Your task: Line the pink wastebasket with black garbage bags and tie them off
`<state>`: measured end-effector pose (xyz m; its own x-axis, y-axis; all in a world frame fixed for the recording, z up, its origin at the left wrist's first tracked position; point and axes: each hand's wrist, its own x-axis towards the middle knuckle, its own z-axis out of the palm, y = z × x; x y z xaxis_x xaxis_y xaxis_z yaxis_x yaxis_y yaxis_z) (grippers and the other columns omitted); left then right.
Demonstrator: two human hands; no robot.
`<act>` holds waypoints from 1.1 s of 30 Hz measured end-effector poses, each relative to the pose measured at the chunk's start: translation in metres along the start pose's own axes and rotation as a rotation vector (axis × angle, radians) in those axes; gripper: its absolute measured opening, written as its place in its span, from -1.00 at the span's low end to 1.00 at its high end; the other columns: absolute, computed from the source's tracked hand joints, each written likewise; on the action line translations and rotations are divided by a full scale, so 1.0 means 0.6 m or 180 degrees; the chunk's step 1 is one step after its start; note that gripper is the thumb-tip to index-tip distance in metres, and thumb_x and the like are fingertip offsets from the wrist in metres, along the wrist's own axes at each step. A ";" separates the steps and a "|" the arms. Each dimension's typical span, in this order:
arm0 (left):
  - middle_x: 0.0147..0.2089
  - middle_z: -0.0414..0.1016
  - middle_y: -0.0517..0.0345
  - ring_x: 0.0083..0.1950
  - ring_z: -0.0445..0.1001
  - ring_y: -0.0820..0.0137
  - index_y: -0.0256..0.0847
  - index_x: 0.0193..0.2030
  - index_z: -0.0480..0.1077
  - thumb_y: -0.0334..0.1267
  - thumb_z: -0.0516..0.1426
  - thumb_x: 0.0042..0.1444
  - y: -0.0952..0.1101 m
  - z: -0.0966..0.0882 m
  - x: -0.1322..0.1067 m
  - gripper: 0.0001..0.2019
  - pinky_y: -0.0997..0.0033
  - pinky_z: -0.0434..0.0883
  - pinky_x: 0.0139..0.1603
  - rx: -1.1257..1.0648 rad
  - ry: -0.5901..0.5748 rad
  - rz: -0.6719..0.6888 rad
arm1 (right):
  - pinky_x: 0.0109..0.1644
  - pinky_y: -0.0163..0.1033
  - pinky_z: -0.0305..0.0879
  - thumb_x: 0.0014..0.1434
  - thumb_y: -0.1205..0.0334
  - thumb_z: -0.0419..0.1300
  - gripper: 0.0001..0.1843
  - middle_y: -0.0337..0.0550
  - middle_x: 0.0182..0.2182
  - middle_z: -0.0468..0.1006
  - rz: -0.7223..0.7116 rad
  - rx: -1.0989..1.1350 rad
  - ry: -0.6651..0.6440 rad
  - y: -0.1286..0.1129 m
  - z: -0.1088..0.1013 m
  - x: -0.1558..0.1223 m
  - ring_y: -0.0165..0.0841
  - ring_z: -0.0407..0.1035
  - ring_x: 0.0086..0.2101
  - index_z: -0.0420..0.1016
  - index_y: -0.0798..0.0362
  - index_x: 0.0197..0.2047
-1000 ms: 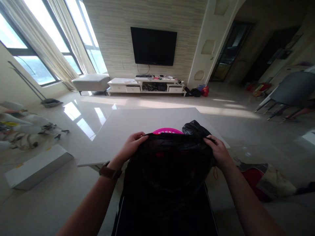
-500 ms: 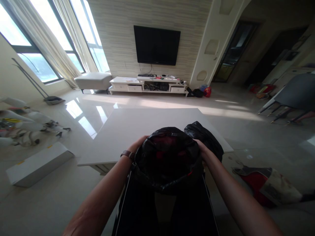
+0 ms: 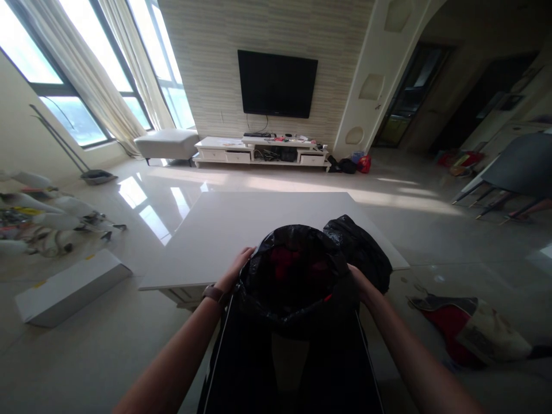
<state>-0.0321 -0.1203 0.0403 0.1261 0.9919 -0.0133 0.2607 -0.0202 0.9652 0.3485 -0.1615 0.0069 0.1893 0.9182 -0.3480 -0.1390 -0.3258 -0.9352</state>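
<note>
Here, left hand and right hand touch the black bag, fingers' closure unclear, the television logo illegible.

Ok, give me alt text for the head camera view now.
A person's left hand and right hand touch opposite sides of an open black plastic bag at the near edge of a white table, with something red dimly visible inside. Bunched black plastic lies to its right; a television hangs on the wall beyond.

free passage over white table at left, open bag midway, bundled bag blocking right
</note>
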 end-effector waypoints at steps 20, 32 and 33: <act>0.05 0.51 0.00 0.14 0.57 0.06 -0.07 0.02 0.44 0.14 0.23 0.17 -0.027 0.050 -0.285 -0.59 -0.02 0.55 0.19 -0.1162 -0.0023 -0.0691 | -0.09 -0.06 0.58 0.16 0.02 0.33 -0.76 -0.03 -0.02 0.44 -0.1729 -0.1470 0.0493 0.083 -0.016 -0.234 -0.09 0.51 -0.03 0.57 -0.05 -0.16; -0.33 0.47 0.29 -0.37 0.39 0.51 -0.15 -0.20 0.35 -0.26 0.46 -0.16 -0.014 0.095 -0.231 -0.57 0.57 0.33 -0.37 -0.2122 0.0663 -0.0669 | -0.03 -0.11 0.54 -0.15 -0.10 0.60 -0.48 -0.18 -0.24 0.69 -0.0614 0.0605 0.0182 0.073 0.064 -0.201 -0.18 0.58 -0.15 0.56 -0.03 -0.22; -0.27 0.52 0.28 -0.34 0.42 0.49 -0.12 -0.12 0.34 -0.29 0.44 -0.15 -0.013 0.094 -0.225 -0.52 0.55 0.35 -0.35 -0.2168 0.0703 -0.0602 | 0.00 -0.09 0.53 -0.17 -0.06 0.61 -0.47 -0.18 -0.21 0.70 -0.0653 0.0682 0.0168 0.069 0.068 -0.192 -0.17 0.58 -0.13 0.58 -0.04 -0.19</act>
<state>0.0030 -0.2614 0.0200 -0.0765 0.9743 -0.2119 -0.4019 0.1644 0.9008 0.2812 -0.2713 0.0108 0.2840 0.9452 -0.1612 -0.2936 -0.0744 -0.9530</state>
